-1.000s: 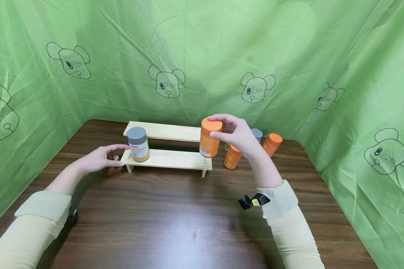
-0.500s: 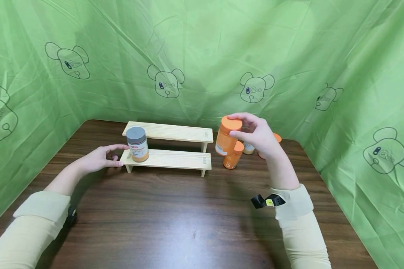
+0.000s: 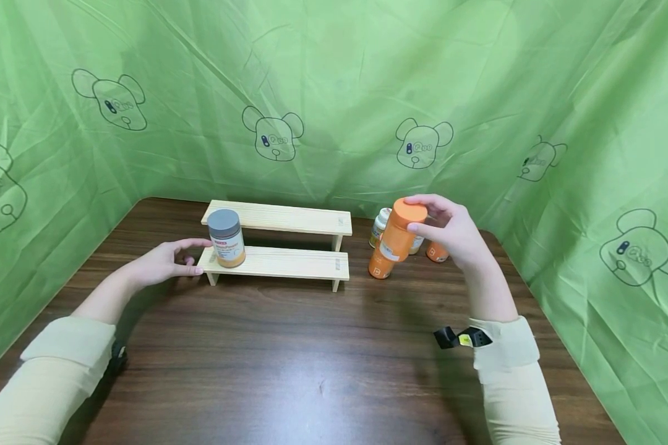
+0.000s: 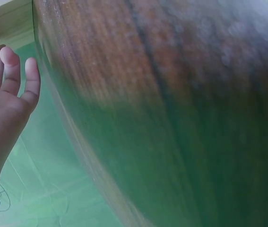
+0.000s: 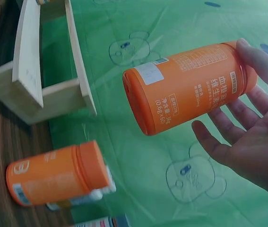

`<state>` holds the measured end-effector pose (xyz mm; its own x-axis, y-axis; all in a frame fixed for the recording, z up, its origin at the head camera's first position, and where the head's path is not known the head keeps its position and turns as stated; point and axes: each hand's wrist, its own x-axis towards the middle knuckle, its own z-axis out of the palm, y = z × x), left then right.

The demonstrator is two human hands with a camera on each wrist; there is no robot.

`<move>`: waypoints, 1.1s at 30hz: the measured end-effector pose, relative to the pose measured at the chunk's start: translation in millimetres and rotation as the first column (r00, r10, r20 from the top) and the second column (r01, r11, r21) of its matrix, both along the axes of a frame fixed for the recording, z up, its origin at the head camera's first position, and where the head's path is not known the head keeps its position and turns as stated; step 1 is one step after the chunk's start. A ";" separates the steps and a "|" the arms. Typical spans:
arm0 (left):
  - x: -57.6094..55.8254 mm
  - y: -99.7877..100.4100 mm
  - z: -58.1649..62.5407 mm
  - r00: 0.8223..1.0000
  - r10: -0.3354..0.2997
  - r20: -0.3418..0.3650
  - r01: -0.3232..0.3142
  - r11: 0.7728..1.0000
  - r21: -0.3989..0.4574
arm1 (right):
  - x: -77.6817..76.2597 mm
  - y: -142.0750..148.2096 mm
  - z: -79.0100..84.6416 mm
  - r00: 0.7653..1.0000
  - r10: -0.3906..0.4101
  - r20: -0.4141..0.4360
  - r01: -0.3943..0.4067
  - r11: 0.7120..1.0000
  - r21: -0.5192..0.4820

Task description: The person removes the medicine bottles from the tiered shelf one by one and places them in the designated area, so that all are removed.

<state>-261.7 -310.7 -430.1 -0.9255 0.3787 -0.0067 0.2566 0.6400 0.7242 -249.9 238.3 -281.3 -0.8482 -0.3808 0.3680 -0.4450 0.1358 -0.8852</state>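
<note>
My right hand (image 3: 459, 238) holds an orange supplement bottle (image 3: 401, 238) by its lid, thumb on one side and fingers on the other. The bottle is tilted and off the table; its printed label shows in the right wrist view. My left hand (image 3: 164, 266) grips the left end of a two-step wooden shelf (image 3: 289, 262), thumb at the front corner and index finger towards the back. In the left wrist view the other fingers (image 4: 32, 78) hang loosely bent. A grey-lidded jar (image 3: 227, 241) stands upright on the lower step's left end.
Right of the shelf stand a second orange bottle (image 3: 380, 266), a white-capped bottle (image 3: 381, 222) and another orange bottle (image 3: 437, 251), partly hidden by my hand. A further jar (image 3: 416, 245) is mostly covered. A green curtain (image 3: 334, 93) encloses the dark wooden table (image 3: 289, 346).
My right hand has carried the orange bottle rightward, from over the shelf's right end to over the standing bottles, tilting it more. The left hand, shelf and grey-lidded jar stay put.
</note>
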 end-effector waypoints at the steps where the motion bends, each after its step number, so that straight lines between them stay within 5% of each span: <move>1: 0.1 -0.1 0.2 1.000 0.002 -0.001 -0.002 1.000 0.001 | -0.4 3.2 -1.5 1.000 -0.011 -0.004 0.011 1.000 0.006; 16: 1.3 0.1 0.0 1.000 0.007 0.003 -0.007 1.000 -0.006 | -9.6 46.9 -34.3 0.993 -0.093 0.075 0.093 0.996 0.006; 33: 2.2 1.8 2.3 1.000 0.008 0.000 -0.008 1.000 0.000 | -25.5 67.6 -83.7 0.953 -0.229 0.199 0.217 0.973 0.081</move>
<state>-259.5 -308.9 -427.7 -0.9285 0.3711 -0.0073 0.2511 0.6424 0.7240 -275.3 305.9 -365.1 -0.9689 -0.1886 0.1600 -0.2070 0.2644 -0.9419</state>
